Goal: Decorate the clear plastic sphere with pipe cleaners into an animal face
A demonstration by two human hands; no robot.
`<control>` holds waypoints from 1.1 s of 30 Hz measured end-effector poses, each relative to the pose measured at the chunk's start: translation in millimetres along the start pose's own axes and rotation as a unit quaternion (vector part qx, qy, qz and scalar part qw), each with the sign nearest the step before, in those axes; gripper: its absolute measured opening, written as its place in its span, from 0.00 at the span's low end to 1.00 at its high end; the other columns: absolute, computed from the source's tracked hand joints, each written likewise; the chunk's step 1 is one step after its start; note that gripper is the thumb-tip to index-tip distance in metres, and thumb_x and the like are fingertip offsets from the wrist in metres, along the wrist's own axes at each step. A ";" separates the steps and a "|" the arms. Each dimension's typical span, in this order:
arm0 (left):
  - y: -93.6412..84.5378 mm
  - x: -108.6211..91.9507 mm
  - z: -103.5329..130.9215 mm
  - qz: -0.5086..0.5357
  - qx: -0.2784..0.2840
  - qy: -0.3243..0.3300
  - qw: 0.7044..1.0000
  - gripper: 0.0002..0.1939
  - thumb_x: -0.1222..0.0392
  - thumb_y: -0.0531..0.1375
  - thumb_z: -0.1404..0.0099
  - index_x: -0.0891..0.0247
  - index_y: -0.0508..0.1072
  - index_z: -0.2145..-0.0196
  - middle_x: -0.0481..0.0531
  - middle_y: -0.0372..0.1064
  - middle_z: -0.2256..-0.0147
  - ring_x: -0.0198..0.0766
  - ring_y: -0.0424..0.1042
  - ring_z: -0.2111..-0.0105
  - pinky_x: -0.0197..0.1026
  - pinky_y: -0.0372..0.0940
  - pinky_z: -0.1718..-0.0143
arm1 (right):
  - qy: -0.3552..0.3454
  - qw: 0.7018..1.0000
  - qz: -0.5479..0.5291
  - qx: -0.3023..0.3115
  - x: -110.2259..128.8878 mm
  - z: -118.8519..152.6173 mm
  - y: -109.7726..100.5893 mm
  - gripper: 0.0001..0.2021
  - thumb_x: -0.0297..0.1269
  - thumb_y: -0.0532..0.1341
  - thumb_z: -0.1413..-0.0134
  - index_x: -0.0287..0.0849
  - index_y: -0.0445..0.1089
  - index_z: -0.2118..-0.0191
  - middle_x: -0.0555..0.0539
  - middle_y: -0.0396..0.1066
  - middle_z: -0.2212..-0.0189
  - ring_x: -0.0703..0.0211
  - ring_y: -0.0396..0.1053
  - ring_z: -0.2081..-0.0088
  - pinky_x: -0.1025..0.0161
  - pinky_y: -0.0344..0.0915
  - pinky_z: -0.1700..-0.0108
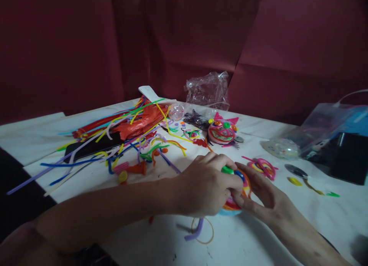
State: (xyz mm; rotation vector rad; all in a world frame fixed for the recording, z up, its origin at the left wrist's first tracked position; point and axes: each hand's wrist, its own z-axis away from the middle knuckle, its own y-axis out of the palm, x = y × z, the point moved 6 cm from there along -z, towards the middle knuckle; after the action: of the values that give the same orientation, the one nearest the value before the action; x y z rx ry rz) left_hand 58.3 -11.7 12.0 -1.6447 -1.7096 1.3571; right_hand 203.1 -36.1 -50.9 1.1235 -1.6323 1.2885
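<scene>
Your left forearm (115,206) lies nearest; your left hand (205,185) curls its fingers onto a multicoloured craft piece (245,183), your right hand (263,193) clasping its right side, over the white table (155,239). A purple strip (196,232) lies nearer you.

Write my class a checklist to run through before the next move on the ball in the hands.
1. Left hand on the ball: ok, its fingers press against it.
2. Right hand steadying: ok, it cups the ball's right side.
3. Pieces under the left fingers firmly attached: cannot tell, the fingers hide them.
4. Space just in front free of bits: not ok, a purple strip and a thin loop lie there.
5. Pink ball visible for comparison: ok, beyond the hands.
</scene>
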 end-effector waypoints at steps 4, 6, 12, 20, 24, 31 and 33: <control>1.1 -0.1 0.9 0.005 -0.013 0.002 1.000 0.09 0.68 0.54 0.39 0.61 0.74 0.68 0.55 0.64 0.56 0.43 0.63 0.55 0.48 0.60 0.53 | 0.005 1.000 -0.024 0.013 -0.2 -0.3 0.9 0.33 0.45 0.71 0.54 0.45 0.60 0.43 0.46 0.56 0.43 0.46 0.51 0.43 0.62 0.61 0.47; 1.8 -0.5 1.0 0.009 -0.017 0.002 1.000 0.09 0.68 0.54 0.39 0.61 0.74 0.68 0.54 0.64 0.57 0.43 0.63 0.55 0.48 0.60 0.53 | 0.013 0.999 -0.046 0.016 -0.4 0.1 2.0 0.33 0.46 0.71 0.53 0.45 0.60 0.43 0.45 0.57 0.44 0.47 0.53 0.43 0.62 0.60 0.47; 0.9 -0.8 0.6 0.023 -0.020 -0.016 0.999 0.09 0.71 0.55 0.43 0.62 0.72 0.67 0.53 0.65 0.58 0.41 0.63 0.55 0.46 0.60 0.53 | 0.036 0.994 -0.091 0.038 0.0 3.2 6.0 0.31 0.46 0.70 0.51 0.46 0.59 0.44 0.45 0.58 0.44 0.49 0.55 0.44 0.65 0.64 0.50; -7.1 1.9 1.3 0.073 -0.046 -0.010 0.996 0.14 0.74 0.56 0.46 0.65 0.69 0.61 0.54 0.64 0.59 0.36 0.64 0.55 0.36 0.60 0.52 | 0.045 0.993 -0.104 0.040 -1.6 1.8 4.7 0.32 0.45 0.71 0.52 0.46 0.58 0.44 0.45 0.57 0.44 0.48 0.54 0.44 0.65 0.67 0.54; -9.8 0.7 4.9 -0.025 -0.063 0.006 0.998 0.07 0.69 0.59 0.43 0.67 0.70 0.65 0.54 0.64 0.63 0.38 0.65 0.60 0.38 0.62 0.58 | 0.044 0.994 -0.090 0.031 -2.6 -0.1 4.4 0.34 0.47 0.71 0.53 0.44 0.58 0.44 0.43 0.57 0.44 0.48 0.55 0.44 0.68 0.68 0.55; -8.4 1.9 5.2 -0.091 0.001 -0.003 0.996 0.04 0.64 0.56 0.37 0.66 0.71 0.68 0.49 0.66 0.70 0.35 0.65 0.67 0.35 0.60 0.64 | 0.033 0.997 -0.057 0.030 -4.6 -0.6 1.9 0.34 0.48 0.71 0.53 0.43 0.59 0.44 0.42 0.58 0.44 0.47 0.57 0.45 0.67 0.68 0.55; -9.5 3.0 5.5 -0.086 0.002 -0.002 0.996 0.04 0.64 0.57 0.37 0.66 0.70 0.68 0.49 0.66 0.70 0.34 0.65 0.67 0.35 0.60 0.65 | 0.023 0.998 -0.057 0.025 -7.0 -0.5 1.6 0.33 0.47 0.71 0.53 0.44 0.59 0.44 0.43 0.58 0.45 0.47 0.57 0.45 0.68 0.68 0.55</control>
State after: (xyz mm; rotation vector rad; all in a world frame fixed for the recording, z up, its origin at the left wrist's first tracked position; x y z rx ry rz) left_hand 48.1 -9.3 16.5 -1.4562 -1.8034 1.2820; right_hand 203.9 -34.2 -57.8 1.1913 -1.4877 1.2775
